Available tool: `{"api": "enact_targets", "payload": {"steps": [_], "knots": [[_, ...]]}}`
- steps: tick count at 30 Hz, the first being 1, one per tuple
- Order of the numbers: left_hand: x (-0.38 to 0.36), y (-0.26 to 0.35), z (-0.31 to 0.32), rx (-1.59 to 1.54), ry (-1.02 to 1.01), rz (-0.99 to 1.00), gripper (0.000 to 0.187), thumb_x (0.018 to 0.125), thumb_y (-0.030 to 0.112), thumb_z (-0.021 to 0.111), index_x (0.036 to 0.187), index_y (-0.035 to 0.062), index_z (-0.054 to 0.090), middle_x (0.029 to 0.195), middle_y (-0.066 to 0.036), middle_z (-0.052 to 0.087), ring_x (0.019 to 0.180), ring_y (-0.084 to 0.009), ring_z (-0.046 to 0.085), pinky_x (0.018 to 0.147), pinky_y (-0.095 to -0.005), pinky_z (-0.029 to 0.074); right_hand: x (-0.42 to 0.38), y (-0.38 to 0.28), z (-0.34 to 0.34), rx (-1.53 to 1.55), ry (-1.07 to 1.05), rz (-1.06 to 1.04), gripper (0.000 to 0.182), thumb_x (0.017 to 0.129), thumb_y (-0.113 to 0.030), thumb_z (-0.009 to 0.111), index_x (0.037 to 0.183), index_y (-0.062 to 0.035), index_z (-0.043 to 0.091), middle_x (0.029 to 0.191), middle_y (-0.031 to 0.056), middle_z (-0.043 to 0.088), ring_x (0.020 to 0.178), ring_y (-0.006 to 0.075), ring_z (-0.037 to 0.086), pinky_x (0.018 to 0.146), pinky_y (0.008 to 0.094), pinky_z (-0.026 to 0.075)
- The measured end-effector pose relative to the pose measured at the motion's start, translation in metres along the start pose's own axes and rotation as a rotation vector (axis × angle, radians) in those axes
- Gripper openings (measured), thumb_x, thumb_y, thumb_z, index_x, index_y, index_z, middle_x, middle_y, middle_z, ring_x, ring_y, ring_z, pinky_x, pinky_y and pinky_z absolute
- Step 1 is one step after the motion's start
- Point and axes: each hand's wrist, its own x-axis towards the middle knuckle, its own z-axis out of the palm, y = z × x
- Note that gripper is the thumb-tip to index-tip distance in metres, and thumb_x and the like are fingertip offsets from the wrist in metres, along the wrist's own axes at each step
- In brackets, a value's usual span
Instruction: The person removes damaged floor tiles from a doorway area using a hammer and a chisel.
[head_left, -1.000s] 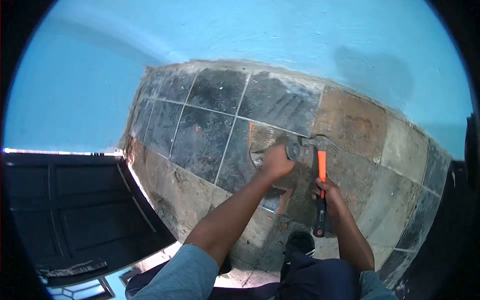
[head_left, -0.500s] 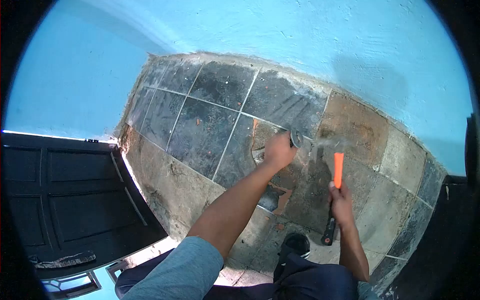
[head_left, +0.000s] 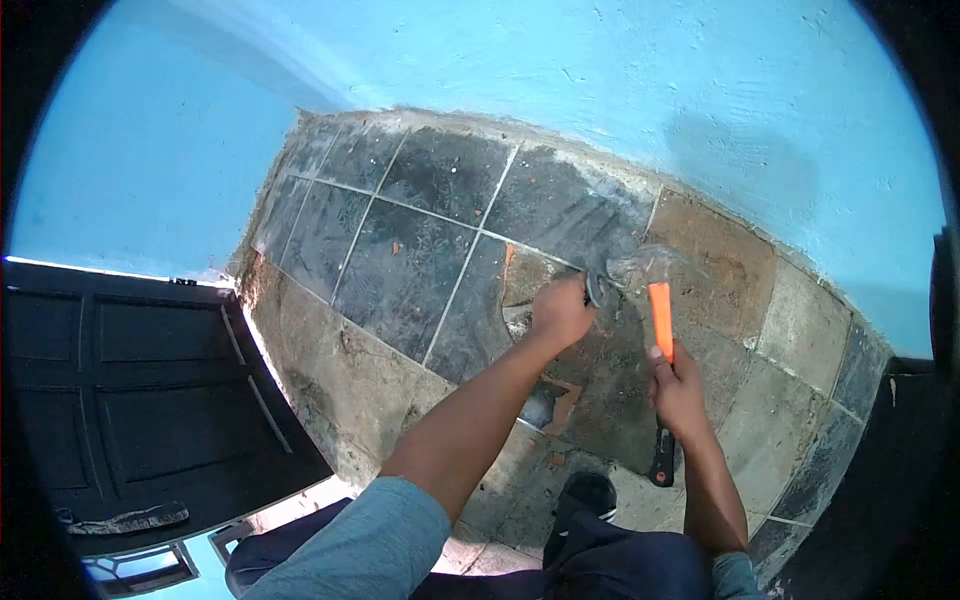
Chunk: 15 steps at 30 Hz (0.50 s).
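My left hand (head_left: 563, 312) is closed around a chisel with a round dark guard (head_left: 594, 289), low over the floor; its blade is hidden behind my fist. Fingers wrapped, my right hand (head_left: 682, 392) grips a claw hammer (head_left: 662, 318) by its orange and black handle. The hammer's metal head is blurred and close to the guard, on its right. Beneath my left hand lies a broken dark floor tile (head_left: 478, 310) with a jagged edge. Bits of reddish tile (head_left: 565, 405) and rough bare bedding show around the break.
Dark tiles (head_left: 405, 265) with pale joints cover the floor's far left part. Bare brownish patches (head_left: 705, 265) lie to the right. A light blue wall (head_left: 600, 80) bounds the far side. A black panelled door (head_left: 150, 400) stands at left. My sandalled foot (head_left: 588, 495) is near the break.
The hammer has moved up and slightly left, bringing its head close to the chisel's guard. My left hand has stayed nearly in place, shifting slightly down and right.
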Motion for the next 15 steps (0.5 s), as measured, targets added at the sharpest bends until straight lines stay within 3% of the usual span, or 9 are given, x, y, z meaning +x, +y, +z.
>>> {"api": "enact_targets", "payload": {"steps": [1, 4, 6, 9, 12, 13, 15], "knots": [[0.000, -0.002, 0.002, 0.001, -0.016, 0.006, 0.023, 0.084, 0.022, 0.069, 0.102, 0.0077, 0.068, 0.089, -0.020, 0.071, 0.090, -0.0434, 0.067, 0.081, -0.0547, 0.052, -0.003, -0.012, -0.005, 0.131, -0.043, 0.138, 0.037, 0.106, -0.041, 0.052, 0.094, -0.0067, 0.058, 0.067, -0.0022, 0.051, 0.054, 0.0089, 0.047, 0.048, 0.0273, 0.036], [0.001, -0.006, 0.006, 0.049, -0.006, -0.006, 0.023, 0.083, 0.021, 0.070, 0.102, 0.0083, 0.067, 0.089, -0.020, 0.071, 0.091, -0.0430, 0.067, 0.083, -0.0540, 0.052, -0.003, -0.023, -0.032, 0.195, 0.173, 0.137, 0.039, 0.106, -0.043, 0.051, 0.095, -0.0069, 0.058, 0.066, -0.0030, 0.049, 0.053, 0.0089, 0.046, 0.047, 0.0269, 0.036], [0.002, -0.008, 0.006, 0.015, -0.007, -0.020, 0.023, 0.083, 0.021, 0.070, 0.102, 0.0084, 0.067, 0.090, -0.020, 0.071, 0.094, -0.0423, 0.067, 0.084, -0.0536, 0.052, -0.003, -0.039, -0.051, 0.232, 0.405, 0.081, 0.039, 0.107, -0.043, 0.049, 0.093, -0.0079, 0.056, 0.065, -0.0030, 0.047, 0.053, 0.0084, 0.045, 0.047, 0.0260, 0.035], [0.001, -0.006, 0.001, -0.017, 0.007, -0.019, 0.024, 0.083, 0.021, 0.070, 0.103, 0.0081, 0.066, 0.090, -0.020, 0.071, 0.094, -0.0420, 0.067, 0.084, -0.0535, 0.052, 0.001, -0.049, -0.066, 0.452, 0.634, -0.228, 0.033, 0.108, -0.037, 0.048, 0.093, -0.0083, 0.055, 0.066, -0.0007, 0.048, 0.055, 0.0079, 0.046, 0.050, 0.0249, 0.038], [0.003, -0.009, 0.001, -0.016, 0.019, -0.021, 0.025, 0.083, 0.022, 0.071, 0.103, 0.0076, 0.066, 0.091, -0.021, 0.071, 0.093, -0.0421, 0.067, 0.084, -0.0536, 0.052, 0.002, -0.002, -0.036, 0.282, 0.667, -0.159, 0.031, 0.108, -0.034, 0.048, 0.094, -0.0074, 0.054, 0.067, 0.0013, 0.050, 0.059, 0.0094, 0.049, 0.053, 0.0257, 0.041], [0.002, -0.009, 0.004, -0.013, 0.021, -0.025, 0.025, 0.083, 0.022, 0.071, 0.103, 0.0074, 0.066, 0.091, -0.022, 0.071, 0.093, -0.0422, 0.067, 0.084, -0.0537, 0.052, 0.002, 0.030, -0.013, -0.048, 0.534, -0.224, 0.031, 0.108, -0.034, 0.049, 0.094, -0.0069, 0.054, 0.067, 0.0020, 0.050, 0.059, 0.0102, 0.050, 0.052, 0.0266, 0.042], [-0.001, -0.005, 0.005, 0.050, -0.056, -0.012, 0.025, 0.083, 0.022, 0.071, 0.103, 0.0073, 0.066, 0.091, -0.022, 0.071, 0.091, -0.0423, 0.067, 0.084, -0.0535, 0.051, 0.003, 0.032, 0.013, -0.246, 0.215, -0.158, 0.032, 0.108, -0.033, 0.049, 0.093, -0.0060, 0.054, 0.067, 0.0028, 0.052, 0.057, 0.0115, 0.051, 0.051, 0.0286, 0.042]]}}
